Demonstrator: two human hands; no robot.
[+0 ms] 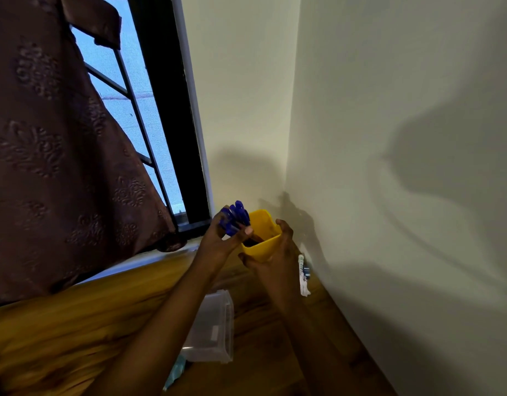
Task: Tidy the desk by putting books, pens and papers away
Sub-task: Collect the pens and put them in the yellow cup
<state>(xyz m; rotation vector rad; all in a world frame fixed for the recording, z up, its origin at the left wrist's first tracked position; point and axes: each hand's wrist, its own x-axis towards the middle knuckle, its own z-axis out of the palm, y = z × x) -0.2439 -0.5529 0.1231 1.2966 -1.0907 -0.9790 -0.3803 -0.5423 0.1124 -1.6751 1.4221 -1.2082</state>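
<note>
My left hand [218, 241] grips a bunch of blue-capped pens [234, 218], caps pointing up, their lower ends at the mouth of a yellow cup [263, 232]. My right hand [278, 258] holds the yellow cup from the right and below, lifted above the wooden desk [75, 324] near the corner of the walls. The pens' lower ends are hidden behind my fingers and the cup's rim.
A clear plastic box [212, 327] lies on the desk under my arms. A white item with a dark clip [303, 274] leans against the right wall. A brown curtain [46, 138] and a barred window [132, 95] are on the left.
</note>
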